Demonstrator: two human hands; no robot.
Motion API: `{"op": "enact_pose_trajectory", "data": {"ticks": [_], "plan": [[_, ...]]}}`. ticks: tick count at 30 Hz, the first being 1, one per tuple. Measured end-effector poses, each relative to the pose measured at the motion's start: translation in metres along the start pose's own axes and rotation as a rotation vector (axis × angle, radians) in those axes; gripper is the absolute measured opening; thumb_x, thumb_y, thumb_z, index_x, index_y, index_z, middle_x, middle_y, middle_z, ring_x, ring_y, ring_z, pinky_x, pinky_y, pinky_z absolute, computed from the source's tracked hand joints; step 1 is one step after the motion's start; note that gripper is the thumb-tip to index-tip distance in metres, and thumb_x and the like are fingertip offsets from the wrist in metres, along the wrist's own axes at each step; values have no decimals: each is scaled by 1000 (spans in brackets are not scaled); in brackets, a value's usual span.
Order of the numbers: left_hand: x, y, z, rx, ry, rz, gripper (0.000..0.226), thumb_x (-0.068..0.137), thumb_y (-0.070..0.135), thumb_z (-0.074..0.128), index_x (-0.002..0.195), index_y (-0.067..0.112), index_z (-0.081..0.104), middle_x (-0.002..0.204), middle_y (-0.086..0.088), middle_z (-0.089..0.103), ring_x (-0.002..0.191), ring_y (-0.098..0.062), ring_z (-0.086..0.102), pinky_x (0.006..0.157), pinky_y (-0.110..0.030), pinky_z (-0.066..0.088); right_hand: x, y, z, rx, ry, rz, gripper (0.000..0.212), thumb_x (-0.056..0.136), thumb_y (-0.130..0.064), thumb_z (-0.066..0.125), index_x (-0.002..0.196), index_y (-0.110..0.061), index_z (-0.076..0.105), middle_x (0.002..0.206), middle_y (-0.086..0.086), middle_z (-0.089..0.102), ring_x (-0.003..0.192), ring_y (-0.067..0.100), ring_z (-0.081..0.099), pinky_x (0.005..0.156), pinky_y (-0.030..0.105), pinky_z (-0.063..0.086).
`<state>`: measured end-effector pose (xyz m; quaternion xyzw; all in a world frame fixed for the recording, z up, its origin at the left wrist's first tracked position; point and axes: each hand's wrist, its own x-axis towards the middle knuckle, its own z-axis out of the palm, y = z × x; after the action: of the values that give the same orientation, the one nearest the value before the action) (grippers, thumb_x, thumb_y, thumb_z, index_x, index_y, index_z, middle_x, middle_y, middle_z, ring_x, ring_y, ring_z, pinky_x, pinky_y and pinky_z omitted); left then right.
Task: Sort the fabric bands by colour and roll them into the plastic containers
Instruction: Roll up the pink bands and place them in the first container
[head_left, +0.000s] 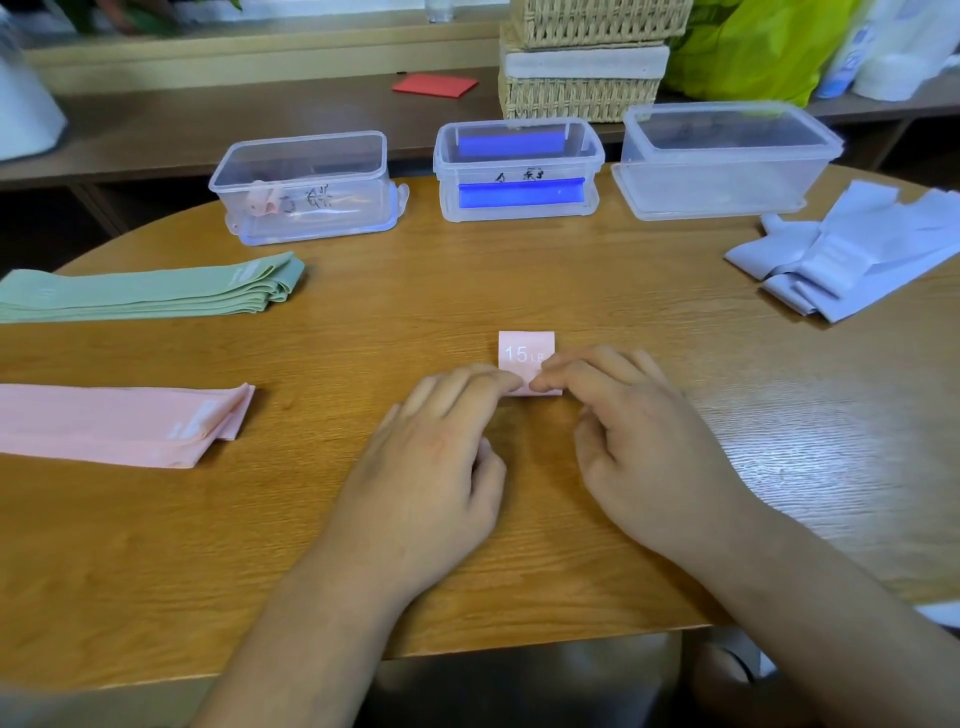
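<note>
Far edge of desk (519, 280): left container (304, 187), middle container (519, 171) and right container (724, 161) in a row, narrow gaps between them.
Left edge: green bands (150, 288) stacked farther back, pink bands (114, 423) nearer, a bare strip of wood between the stacks.
Right edge: lavender bands (852, 254) in a loose heap, near the right container.
Centre: left hand (431, 467) and right hand (639, 447) both grip a pink roll (524, 353); forearms slant in from the near edge.
Open wood between roll and containers, and outside each forearm.
</note>
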<state>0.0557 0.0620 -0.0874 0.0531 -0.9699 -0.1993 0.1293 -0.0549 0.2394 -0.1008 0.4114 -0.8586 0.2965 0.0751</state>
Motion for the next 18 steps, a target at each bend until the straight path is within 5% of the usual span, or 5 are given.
{"op": "enact_pose_trajectory", "data": {"ticks": [9, 12, 18], "plan": [[2, -1, 3, 34, -47, 53, 71, 96, 17, 48, 156, 49, 28, 163, 31, 31, 146, 4, 28, 114, -28, 33, 0, -1, 3, -98, 21, -9, 57, 86, -3, 49, 137, -25, 60, 145, -10, 56, 132, 20, 48, 102, 45, 51], [3, -3, 4, 47, -50, 49, 69, 97, 19, 44, 160, 42, 30, 167, 30, 25, 149, 5, 25, 118, -29, 32, 0, -4, 4, -192, 34, -69, 56, 86, -10, 40, 135, -25, 61, 136, -11, 59, 124, 20, 51, 94, 44, 52], [4, -6, 5, -51, -4, 23, 69, 95, 11, 52, 156, 39, 35, 168, 24, 25, 153, 4, 22, 126, -32, 28, 4, -5, 5, -243, -27, -23, 65, 83, -6, 54, 141, -34, 53, 145, -16, 52, 130, 19, 49, 99, 39, 48]]}}
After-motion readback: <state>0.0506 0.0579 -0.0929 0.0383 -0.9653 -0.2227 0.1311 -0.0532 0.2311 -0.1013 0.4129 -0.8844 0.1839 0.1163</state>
